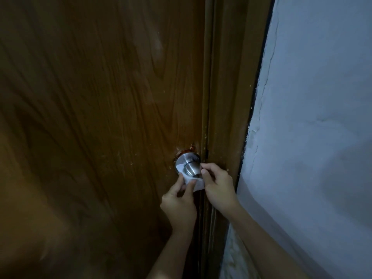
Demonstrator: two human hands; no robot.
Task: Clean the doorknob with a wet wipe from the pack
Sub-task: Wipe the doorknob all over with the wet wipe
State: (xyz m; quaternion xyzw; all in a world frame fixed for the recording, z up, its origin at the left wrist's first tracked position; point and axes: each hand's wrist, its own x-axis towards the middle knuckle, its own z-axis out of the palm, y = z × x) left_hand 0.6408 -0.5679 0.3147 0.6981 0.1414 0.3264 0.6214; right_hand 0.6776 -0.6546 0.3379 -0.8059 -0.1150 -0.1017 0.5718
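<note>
A silver metal doorknob [189, 165] sticks out of a brown wooden door [100, 117] near its right edge. A white wet wipe [193, 182] is wrapped under and around the lower part of the knob. My left hand [179, 204] pinches the wipe from below left with thumb and fingers. From the right, my right hand [217, 187] grips the wipe's other end, fingertips touching the knob's side. The wipe pack is not in view.
The wooden door frame [225, 117] runs vertically just right of the knob. A pale, rough plastered wall [312, 137] fills the right side. The scene is dim.
</note>
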